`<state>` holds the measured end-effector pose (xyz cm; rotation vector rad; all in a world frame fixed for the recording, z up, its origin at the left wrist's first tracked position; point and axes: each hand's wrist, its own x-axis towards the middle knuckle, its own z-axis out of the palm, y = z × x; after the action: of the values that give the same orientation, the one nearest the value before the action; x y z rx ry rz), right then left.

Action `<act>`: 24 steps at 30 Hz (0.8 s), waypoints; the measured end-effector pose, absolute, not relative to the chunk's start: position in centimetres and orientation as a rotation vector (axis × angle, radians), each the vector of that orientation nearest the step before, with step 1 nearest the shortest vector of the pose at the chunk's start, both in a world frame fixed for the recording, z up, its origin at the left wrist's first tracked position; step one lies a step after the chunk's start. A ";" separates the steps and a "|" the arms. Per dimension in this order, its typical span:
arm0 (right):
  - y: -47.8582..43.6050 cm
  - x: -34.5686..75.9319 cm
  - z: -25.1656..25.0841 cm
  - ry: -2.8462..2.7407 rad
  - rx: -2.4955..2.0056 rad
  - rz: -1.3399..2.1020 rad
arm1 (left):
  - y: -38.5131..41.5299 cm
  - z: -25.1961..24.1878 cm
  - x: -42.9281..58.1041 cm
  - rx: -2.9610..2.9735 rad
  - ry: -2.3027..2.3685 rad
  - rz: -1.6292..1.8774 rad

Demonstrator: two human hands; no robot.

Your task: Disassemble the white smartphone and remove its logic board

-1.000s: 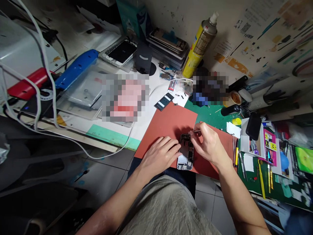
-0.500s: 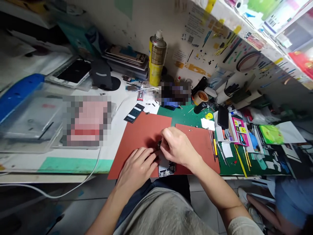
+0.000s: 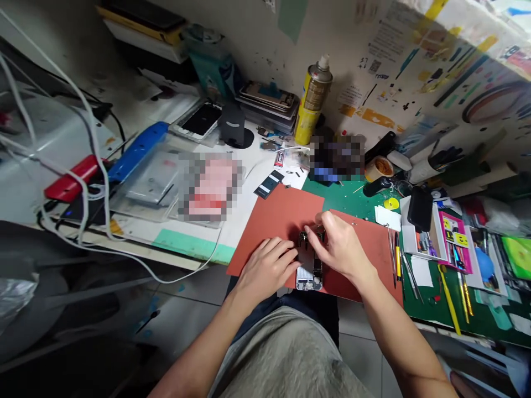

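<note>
Just below the frame's centre, brace the opened phone (image 3: 307,269) lightly with your loosely spread left hand (image 3: 265,268); your right hand (image 3: 342,244) curls over its top, grip unclear

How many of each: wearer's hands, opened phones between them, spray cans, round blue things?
Left hand and right hand: 2
Opened phone: 1
Spray can: 1
Round blue thing: 1
Total: 5
</note>
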<state>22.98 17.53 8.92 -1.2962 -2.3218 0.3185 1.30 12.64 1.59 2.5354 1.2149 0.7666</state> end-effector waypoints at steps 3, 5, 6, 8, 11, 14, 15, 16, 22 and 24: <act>17.5 23.1 8.8 -2.322 -1.282 0.340 | 12.6 1.4 1.3 2.526 1.209 0.772; 17.5 23.1 8.7 -2.309 -1.298 0.327 | 12.6 1.3 1.3 2.525 1.211 0.771; 17.4 23.1 8.7 -2.295 -1.312 0.319 | 12.6 1.3 1.3 2.524 1.211 0.769; 17.4 23.1 8.6 -2.284 -1.314 0.323 | 12.6 1.3 1.3 2.518 1.210 0.761; 17.3 23.3 8.5 -2.289 -1.291 0.321 | 12.6 1.2 1.3 2.506 1.208 0.756; 17.1 23.5 8.4 -2.287 -1.279 0.307 | 12.6 1.2 1.2 2.495 1.202 0.758; 17.1 23.5 8.3 -2.292 -1.271 0.306 | 12.6 1.2 1.2 2.493 1.201 0.757; 17.1 23.5 8.2 -2.293 -1.269 0.299 | 12.6 1.3 1.2 2.491 1.201 0.757; 16.9 23.3 7.8 -2.257 -1.273 0.293 | 12.6 1.5 1.3 2.482 1.200 0.753; 16.8 23.2 7.6 -2.234 -1.284 0.303 | 12.6 1.5 1.3 2.480 1.199 0.748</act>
<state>23.25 16.81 7.64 -1.2842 -2.2341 0.3034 1.28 12.60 1.51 2.4800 1.1991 0.7484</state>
